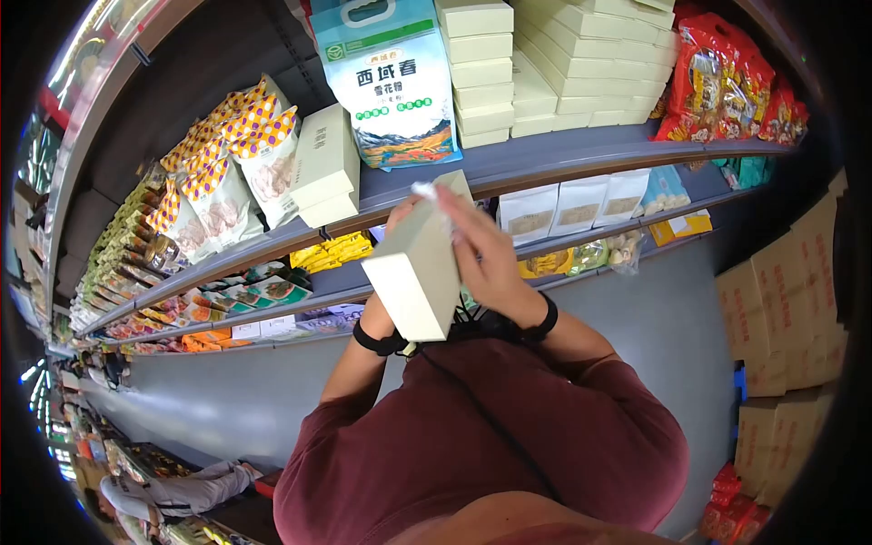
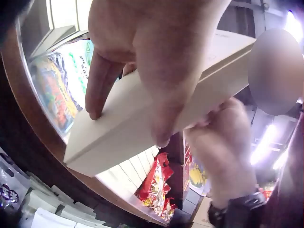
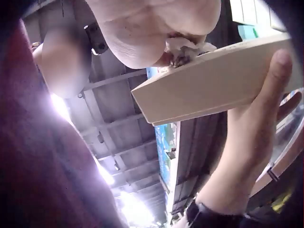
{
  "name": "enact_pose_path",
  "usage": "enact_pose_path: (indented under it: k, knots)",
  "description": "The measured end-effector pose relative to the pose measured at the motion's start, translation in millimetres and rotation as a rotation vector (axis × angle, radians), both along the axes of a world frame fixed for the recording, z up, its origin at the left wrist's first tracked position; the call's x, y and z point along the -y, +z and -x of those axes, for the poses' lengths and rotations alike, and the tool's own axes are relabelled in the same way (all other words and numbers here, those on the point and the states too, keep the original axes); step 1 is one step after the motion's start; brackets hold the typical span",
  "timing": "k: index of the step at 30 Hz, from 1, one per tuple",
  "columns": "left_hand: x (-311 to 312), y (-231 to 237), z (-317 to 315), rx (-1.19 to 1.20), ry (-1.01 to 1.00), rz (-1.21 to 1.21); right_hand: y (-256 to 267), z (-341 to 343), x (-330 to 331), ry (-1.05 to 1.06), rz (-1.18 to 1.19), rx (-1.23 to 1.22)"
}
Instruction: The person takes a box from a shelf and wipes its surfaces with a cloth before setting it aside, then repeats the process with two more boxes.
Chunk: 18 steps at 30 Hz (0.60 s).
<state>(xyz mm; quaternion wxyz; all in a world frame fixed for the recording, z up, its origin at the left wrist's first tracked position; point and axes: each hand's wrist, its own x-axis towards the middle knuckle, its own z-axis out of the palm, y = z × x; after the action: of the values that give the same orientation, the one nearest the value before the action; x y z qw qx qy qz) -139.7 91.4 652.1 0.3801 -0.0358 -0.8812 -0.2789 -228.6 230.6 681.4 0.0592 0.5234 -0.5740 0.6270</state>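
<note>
A pale cream cardboard box (image 1: 411, 272) is held tilted in front of the chest, off the shelf. My left hand (image 2: 156, 52) grips it from the far side, thumb and fingers on opposite faces; in the head view the box hides most of that hand. My right hand (image 1: 490, 259) is at the box's other side with a crumpled white tissue (image 1: 424, 191) pinched in its fingers. The right wrist view has the tissue (image 3: 186, 47) bunched between the fingers and the box's edge. Both wrists wear black bands.
On the upper shelf (image 1: 400, 189) stand a blue-and-white flour bag (image 1: 391, 91), stacked cream boxes (image 1: 477, 73), two more cream boxes (image 1: 325, 163) and red snack bags (image 1: 718, 82). Packaged goods fill the lower shelf. Brown cartons (image 1: 781, 309) stand at right; a person (image 1: 182, 490) is at lower left.
</note>
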Motion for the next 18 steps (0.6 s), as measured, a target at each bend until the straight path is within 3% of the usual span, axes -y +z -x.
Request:
enact_pose_path:
  k: [1,3,4,6,9,11,12,15,17,18]
  knots:
    - [-2,-3,0,0.005,-0.005,0.003,11,-13,-6,0.062,0.016,-0.065]
    - [-3,-6,1,-0.057,-0.489,-1.124,15,-29,-12,0.176,0.055,-0.155]
    - [-4,-2,0,-0.014,-0.343,-0.882,15,-28,-12,0.190,0.060,-0.173]
    - [1,-15,-3,0.010,-0.317,-0.826,13,-22,-11,0.205,0.065,-0.186]
    - [8,-16,-8,0.027,-0.256,-0.718,-11,15,-1,0.013,-0.075,-0.131]
    - [5,14,-14,0.084,-0.715,-1.796,-36,34,5,-0.026,-0.096,-0.069]
    - [-12,-7,-9,-0.204,-0.552,-1.056,-44,38,7,-0.026,-0.104,-0.018]
    - [-7,-17,-8,-0.179,-0.431,-0.958,-29,20,3,0.000,-0.087,0.035]
    - [11,-39,-9,0.073,-0.169,-0.509,-2,-6,-8,0.069,-0.039,-0.068]
    - [14,-33,-9,0.218,-0.173,-0.721,4,-20,-13,0.092,-0.004,-0.131]
